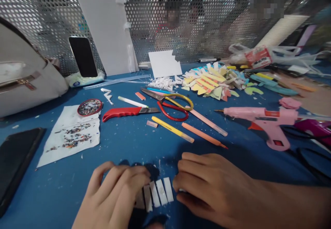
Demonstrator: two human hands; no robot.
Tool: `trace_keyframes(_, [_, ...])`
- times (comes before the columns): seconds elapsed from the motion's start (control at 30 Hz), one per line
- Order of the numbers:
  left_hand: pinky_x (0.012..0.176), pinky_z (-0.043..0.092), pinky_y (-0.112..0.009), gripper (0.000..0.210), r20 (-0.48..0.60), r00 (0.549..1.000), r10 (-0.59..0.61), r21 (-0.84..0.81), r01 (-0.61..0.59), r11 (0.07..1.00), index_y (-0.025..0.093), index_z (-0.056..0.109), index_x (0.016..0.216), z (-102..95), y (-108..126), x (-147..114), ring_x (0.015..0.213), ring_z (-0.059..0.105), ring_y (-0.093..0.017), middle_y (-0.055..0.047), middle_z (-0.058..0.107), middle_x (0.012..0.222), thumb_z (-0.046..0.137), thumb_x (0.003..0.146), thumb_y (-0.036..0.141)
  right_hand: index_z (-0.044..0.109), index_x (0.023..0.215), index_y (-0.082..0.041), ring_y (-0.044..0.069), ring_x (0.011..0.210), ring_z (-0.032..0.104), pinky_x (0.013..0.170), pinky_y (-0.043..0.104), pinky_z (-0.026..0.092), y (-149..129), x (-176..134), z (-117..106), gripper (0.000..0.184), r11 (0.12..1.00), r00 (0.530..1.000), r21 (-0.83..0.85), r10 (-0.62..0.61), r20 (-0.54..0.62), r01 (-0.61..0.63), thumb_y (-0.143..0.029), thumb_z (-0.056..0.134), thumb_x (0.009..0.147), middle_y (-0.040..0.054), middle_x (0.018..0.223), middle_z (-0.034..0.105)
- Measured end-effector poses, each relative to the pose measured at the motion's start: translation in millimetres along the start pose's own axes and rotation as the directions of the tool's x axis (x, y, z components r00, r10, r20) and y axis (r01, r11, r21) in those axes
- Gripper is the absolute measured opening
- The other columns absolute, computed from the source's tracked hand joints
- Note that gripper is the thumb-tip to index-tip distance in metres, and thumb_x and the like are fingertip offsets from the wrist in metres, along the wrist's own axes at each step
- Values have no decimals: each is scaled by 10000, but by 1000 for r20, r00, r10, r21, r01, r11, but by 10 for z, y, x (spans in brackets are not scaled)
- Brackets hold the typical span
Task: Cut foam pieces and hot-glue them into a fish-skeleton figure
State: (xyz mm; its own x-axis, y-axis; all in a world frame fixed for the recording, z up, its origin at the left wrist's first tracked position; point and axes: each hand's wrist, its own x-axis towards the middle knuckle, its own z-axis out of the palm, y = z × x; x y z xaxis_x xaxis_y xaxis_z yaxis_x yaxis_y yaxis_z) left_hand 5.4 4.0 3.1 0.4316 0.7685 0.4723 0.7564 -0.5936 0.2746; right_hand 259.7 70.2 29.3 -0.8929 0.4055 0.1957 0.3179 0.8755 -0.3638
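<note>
Several small white strips (pixel 162 191) stand side by side in a short row on the blue table, between my two hands. The ones nearest my left hand lie in its shadow. My left hand (pixel 113 194) reaches over the left end of this row, its fingers bent and partly apart, the fingertips at the shaded strips. To the right of the row, my right hand (pixel 204 184) is closed, with the fingers curled against the thumb. A bit of something pale shows between them, too covered to make out.
Beyond my hands lie an orange marker (pixel 201 134), a yellow marker (pixel 172 129), a red-handled knife (pixel 124 112) and scissors (pixel 176 105). A pink glue gun (pixel 269 117) is at right. Paper scraps (pixel 212 82) are heaped behind; a phone (pixel 18 163) lies left.
</note>
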Motion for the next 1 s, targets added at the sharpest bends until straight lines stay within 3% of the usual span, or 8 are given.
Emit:
trace_keyframes(0.1, [910,341,-323,485,70,996,50,16,-51,999,213,587,1169,-6,-31,61,909,633,-176,48,747,1034,746,846,538,593,865,-189,156,704,487,597,293,339,-11,-2,-3,157,1000,1000,2,13,-18,-13,-198,529,1008,2,797,611])
trace_keyframes(0.17, [934,333,-319,502,93,996,8,18,-10,1000,222,559,1187,1,-10,79,915,631,-178,58,743,1034,777,818,484,593,872,-187,156,723,498,610,290,346,-16,-7,5,128,1000,1000,1,16,-12,-16,-181,551,993,-1,807,610])
trace_keyframes(0.37, [998,307,-365,429,99,989,-106,-44,110,993,230,495,1310,58,94,50,946,624,-204,23,735,1025,635,928,365,588,895,-189,154,742,509,624,287,349,-24,-29,32,87,999,999,19,34,-8,-34,-172,573,979,-5,828,604])
trace_keyframes(1.0, [1006,294,-325,473,125,987,-101,-94,113,989,250,436,1428,59,102,73,964,587,-182,46,712,1043,553,972,298,589,903,-206,149,758,516,635,286,358,9,-13,-12,79,992,994,59,107,17,-108,-196,583,981,-13,846,604])
